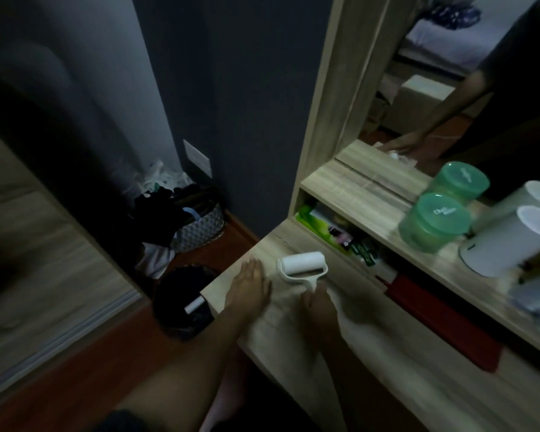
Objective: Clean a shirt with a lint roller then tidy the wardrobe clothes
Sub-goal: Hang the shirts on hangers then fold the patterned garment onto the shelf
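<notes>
A pale cream shirt [293, 310] lies spread over the wooden desk top [272, 241]. My right hand [320, 302] grips the handle of a white lint roller [303, 263], whose roll rests on the far end of the cloth. Just left of the roller, my left hand [251, 283] lies flat with straight fingers, pressing the fabric's left edge down. The frame is dim and slightly blurred.
A dark waste bin [184, 302] with a white tube in it stands on the floor left of the desk, a basket of dark clothes [197, 226] behind it. The shelf [387, 210] holds a green jar [432, 221] and white container [508, 241]. A mirror [449, 73] stands above.
</notes>
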The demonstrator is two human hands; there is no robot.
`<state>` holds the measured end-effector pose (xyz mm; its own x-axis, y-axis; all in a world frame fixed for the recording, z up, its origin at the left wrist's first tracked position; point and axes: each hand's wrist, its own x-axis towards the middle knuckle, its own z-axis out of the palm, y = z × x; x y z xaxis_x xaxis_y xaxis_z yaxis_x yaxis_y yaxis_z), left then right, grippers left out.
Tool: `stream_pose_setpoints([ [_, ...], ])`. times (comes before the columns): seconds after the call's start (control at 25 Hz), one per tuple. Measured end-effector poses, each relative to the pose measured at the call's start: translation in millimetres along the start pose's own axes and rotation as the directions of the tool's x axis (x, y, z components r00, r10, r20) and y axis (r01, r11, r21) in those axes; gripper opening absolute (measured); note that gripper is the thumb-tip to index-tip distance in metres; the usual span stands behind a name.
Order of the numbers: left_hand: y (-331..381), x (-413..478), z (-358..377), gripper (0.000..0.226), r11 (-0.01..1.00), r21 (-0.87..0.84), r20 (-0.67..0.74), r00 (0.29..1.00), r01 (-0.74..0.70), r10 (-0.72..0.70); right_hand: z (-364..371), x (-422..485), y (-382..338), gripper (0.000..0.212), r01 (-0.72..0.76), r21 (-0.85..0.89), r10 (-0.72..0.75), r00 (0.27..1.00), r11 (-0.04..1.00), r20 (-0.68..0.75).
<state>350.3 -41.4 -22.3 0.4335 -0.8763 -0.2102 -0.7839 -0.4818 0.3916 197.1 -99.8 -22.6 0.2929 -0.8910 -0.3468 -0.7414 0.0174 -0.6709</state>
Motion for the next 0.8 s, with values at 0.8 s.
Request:
stream_pose_setpoints([
  [0.8,-1.9,2.7,26.2,0.062,0.979,0.198,0.134,0.987,0.057,-0.085,13.1,5.4,-14.0,0.067,0.074,-0.398,-0.17,0.962,0.914,-0.212],
])
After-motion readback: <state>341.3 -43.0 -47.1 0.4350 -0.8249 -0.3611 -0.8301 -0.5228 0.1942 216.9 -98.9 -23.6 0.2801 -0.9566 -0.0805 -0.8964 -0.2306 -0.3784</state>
